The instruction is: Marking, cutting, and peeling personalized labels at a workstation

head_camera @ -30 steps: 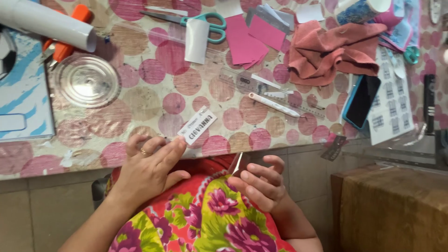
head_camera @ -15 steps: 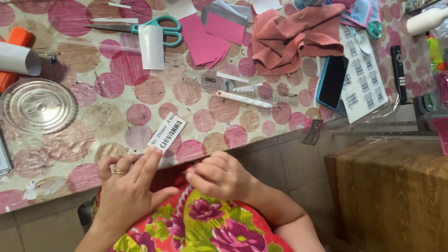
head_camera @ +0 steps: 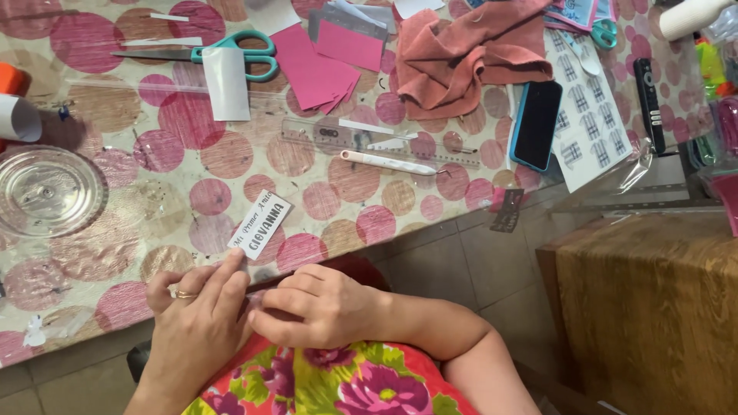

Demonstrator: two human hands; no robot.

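Here, the left hand (head_camera: 196, 323) pinches the lower end of a small white printed label (head_camera: 260, 224) between fingertips at the table's near edge; the label slants up and to the right over the tablecloth. The right hand (head_camera: 315, 303) is curled closed just beside it, knuckles up; what it holds, if anything, cannot be told.

Around: teal-handled scissors (head_camera: 223, 58) at the far side, a white paper strip (head_camera: 227, 83) overlapping them, pink card pieces (head_camera: 319, 61), a clear ruler (head_camera: 369, 138) with a white craft knife (head_camera: 388, 162) against it, a crumpled salmon cloth (head_camera: 469, 58), a dark phone in a blue case (head_camera: 536, 124), a sticker sheet (head_camera: 588, 115), and a clear plastic lid (head_camera: 48, 190) at left.

Surface: table (head_camera: 115, 253) under a spotted pink-and-tan cloth. Tiled floor below; a brown wooden piece (head_camera: 653, 307) at right.
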